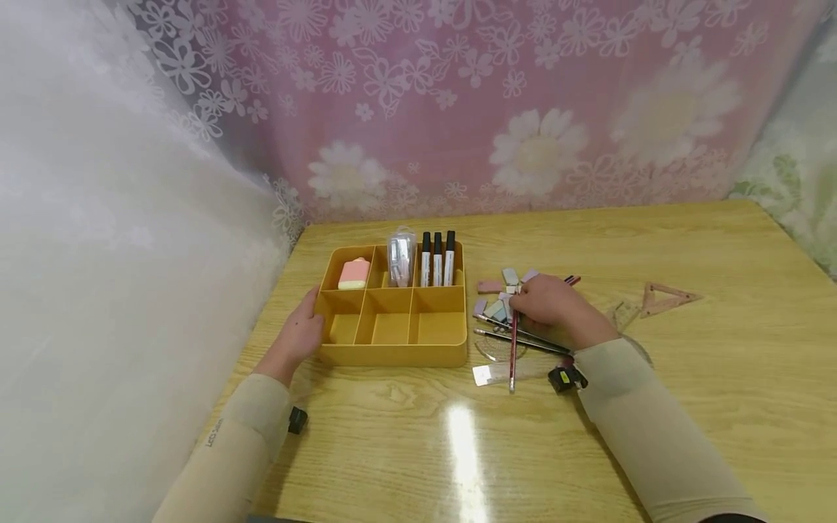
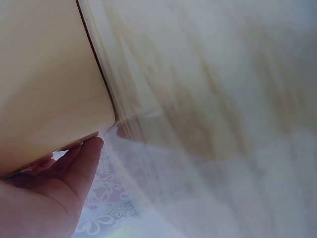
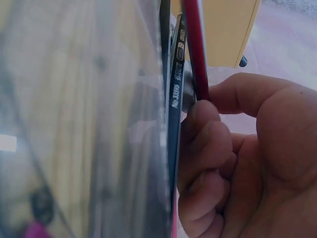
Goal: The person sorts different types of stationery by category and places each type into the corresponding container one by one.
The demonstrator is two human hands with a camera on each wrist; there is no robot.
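Note:
A yellow six-compartment organizer box (image 1: 392, 354) stands on the table. My left hand (image 1: 297, 334) holds its left rim; in the left wrist view, fingers (image 2: 81, 166) lie along that rim. To the right of the box, my right hand (image 1: 546, 299) pinches a red pencil (image 1: 514, 349) between thumb and forefinger. The pencil's eraser end points toward me. Dark pencils (image 1: 523, 340) lie beneath the hand, and one printed black pencil (image 3: 176, 89) runs beside the curled fingers in the right wrist view. Several pastel erasers (image 1: 490, 287) are scattered near the fingertips, some partly covered.
Back compartments hold a pink-and-cream eraser (image 1: 354, 273), a clear case (image 1: 401, 260) and three black-capped markers (image 1: 437, 261). A transparent ruler (image 1: 500, 373) and protractor (image 1: 493, 351) lie below the pencils. A triangular set square (image 1: 667, 298) lies farther right.

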